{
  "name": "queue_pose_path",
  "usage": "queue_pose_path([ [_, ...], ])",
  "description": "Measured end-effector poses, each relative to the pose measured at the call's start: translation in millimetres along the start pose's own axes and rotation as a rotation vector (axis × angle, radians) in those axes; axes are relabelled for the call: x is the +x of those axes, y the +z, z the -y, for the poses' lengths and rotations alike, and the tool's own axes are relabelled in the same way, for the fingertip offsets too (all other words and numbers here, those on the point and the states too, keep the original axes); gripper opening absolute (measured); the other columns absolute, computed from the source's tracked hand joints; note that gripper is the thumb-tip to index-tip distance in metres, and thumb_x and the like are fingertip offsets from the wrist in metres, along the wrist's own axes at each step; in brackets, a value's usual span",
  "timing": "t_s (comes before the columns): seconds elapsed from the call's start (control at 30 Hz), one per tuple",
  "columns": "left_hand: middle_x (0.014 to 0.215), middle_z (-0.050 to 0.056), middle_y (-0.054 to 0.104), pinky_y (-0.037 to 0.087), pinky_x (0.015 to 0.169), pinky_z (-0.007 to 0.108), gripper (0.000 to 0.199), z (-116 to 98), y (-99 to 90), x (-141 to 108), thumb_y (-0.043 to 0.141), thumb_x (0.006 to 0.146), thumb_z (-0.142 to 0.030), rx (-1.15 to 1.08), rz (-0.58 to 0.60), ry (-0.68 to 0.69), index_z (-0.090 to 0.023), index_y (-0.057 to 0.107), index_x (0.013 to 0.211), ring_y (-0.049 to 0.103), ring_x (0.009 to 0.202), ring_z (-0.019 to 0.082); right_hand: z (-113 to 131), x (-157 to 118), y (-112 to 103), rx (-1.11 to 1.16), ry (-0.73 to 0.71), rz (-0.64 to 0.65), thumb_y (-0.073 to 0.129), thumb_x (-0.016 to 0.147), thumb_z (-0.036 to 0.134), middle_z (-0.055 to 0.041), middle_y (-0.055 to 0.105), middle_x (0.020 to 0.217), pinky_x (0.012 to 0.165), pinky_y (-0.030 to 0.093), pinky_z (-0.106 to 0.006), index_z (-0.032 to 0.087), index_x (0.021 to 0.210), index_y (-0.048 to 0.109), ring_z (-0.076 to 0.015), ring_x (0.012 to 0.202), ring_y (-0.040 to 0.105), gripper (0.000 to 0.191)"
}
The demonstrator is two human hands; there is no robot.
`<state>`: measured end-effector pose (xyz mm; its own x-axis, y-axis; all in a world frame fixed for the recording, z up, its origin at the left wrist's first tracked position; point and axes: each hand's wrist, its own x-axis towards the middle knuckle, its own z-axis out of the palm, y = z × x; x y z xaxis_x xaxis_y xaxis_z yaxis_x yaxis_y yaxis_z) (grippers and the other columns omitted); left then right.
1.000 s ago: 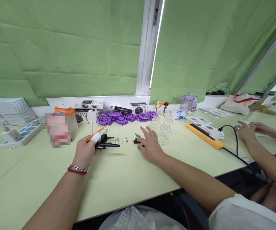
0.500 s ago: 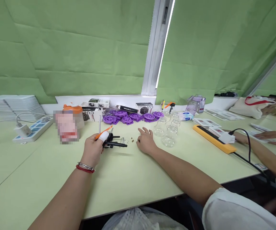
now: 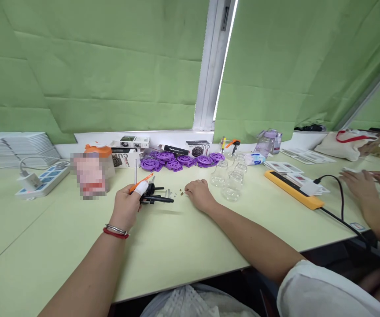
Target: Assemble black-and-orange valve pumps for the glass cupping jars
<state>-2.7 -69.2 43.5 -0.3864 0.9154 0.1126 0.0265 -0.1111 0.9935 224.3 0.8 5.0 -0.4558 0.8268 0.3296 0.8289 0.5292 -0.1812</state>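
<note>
My left hand [image 3: 127, 202] is closed around a black-and-orange fitting [image 3: 152, 193] with black rods pointing right and a thin pale tube standing up from it. White tape covers the thumb. To the right, my right hand [image 3: 199, 193] rests low over the table with its fingers bent and drawn together. Its fingertips are beside tiny brown pieces [image 3: 181, 192]; whether they pinch one is hidden. Several thin metal pins [image 3: 167, 194] lie between the hands, behind the black rods.
Several clear glass bottles [image 3: 232, 187] stand right of my right hand. Purple plastic parts [image 3: 175, 164] and boxes [image 3: 126, 159] line the back. A white power strip [image 3: 46, 180] lies left, a yellow one [image 3: 292, 189] right. A co-worker's hands [image 3: 359, 182] are at far right.
My right hand has moved slightly left toward the brown pieces, and its fingers have drawn together. The left hand keeps its hold on the fitting. The co-worker's hands have shifted right.
</note>
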Motion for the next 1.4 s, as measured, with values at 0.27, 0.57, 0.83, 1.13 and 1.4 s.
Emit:
queue_pose_path([
  [0.27, 0.046, -0.006, 0.039, 0.026, 0.031, 0.021, 0.033, 0.5, 0.0, 0.4, 0.066, 0.065, -0.045, -0.007, 0.005, 0.009, -0.015, 0.055, 0.065, 0.034, 0.035, 0.007, 3.1, 0.7, 4.3, -0.011, -0.045, 0.164, 0.045, 0.084, 0.012, -0.0047, 0.068, 0.085, 0.079, 0.028, -0.032, 0.021, 0.073, 0.069, -0.0188, 0.085, 0.055, 0.027],
  [0.57, 0.046, -0.006, 0.04, 0.025, 0.031, 0.02, 0.034, 3.4, -1.8, 2.1, 0.066, 0.065, -0.047, 0.014, 0.011, 0.01, -0.015, 0.056, 0.067, 0.033, 0.035, 0.007, -3.6, 4.3, -4.3, 0.154, 0.052, 0.042, 0.055, 0.081, 0.018, -0.0049, 0.068, 0.095, 0.088, 0.034, -0.035, 0.02, 0.093, 0.066, -0.0208, 0.094, 0.056, 0.017],
  [0.83, 0.049, -0.004, 0.044, 0.026, 0.032, 0.02, 0.034, 6.0, -1.2, 1.9, 0.066, 0.066, -0.048, 0.026, 0.036, 0.005, -0.015, 0.059, 0.071, 0.037, 0.038, 0.008, -47.3, -35.6, -21.7, 0.224, 0.09, 0.022, 0.031, 0.093, 0.034, -0.0137, 0.043, 0.138, 0.106, 0.03, -0.038, 0.012, 0.129, 0.047, -0.0228, 0.129, 0.037, 0.045],
  [1.13, 0.048, -0.005, 0.042, 0.026, 0.033, 0.02, 0.034, 10.9, -1.8, 4.8, 0.066, 0.066, -0.048, 0.051, 0.038, 0.01, -0.016, 0.056, 0.066, 0.034, 0.037, 0.007, -49.4, -34.1, -8.3, 0.027, -0.131, 0.152, 0.034, 0.088, 0.058, -0.0105, 0.019, 0.151, 0.11, 0.018, -0.047, 0.019, 0.145, 0.024, -0.0296, 0.138, 0.015, 0.069],
  [1.4, 0.047, -0.005, 0.042, 0.026, 0.033, 0.021, 0.033, 9.5, -1.8, 4.0, 0.065, 0.065, -0.047, 0.063, 0.04, 0.011, -0.015, 0.057, 0.068, 0.036, 0.037, 0.008, -53.5, -9.0, -2.2, 0.074, -0.198, 0.222, 0.035, 0.088, 0.056, -0.0102, 0.025, 0.15, 0.109, 0.023, -0.043, 0.019, 0.139, 0.037, -0.0278, 0.137, 0.023, 0.063],
])
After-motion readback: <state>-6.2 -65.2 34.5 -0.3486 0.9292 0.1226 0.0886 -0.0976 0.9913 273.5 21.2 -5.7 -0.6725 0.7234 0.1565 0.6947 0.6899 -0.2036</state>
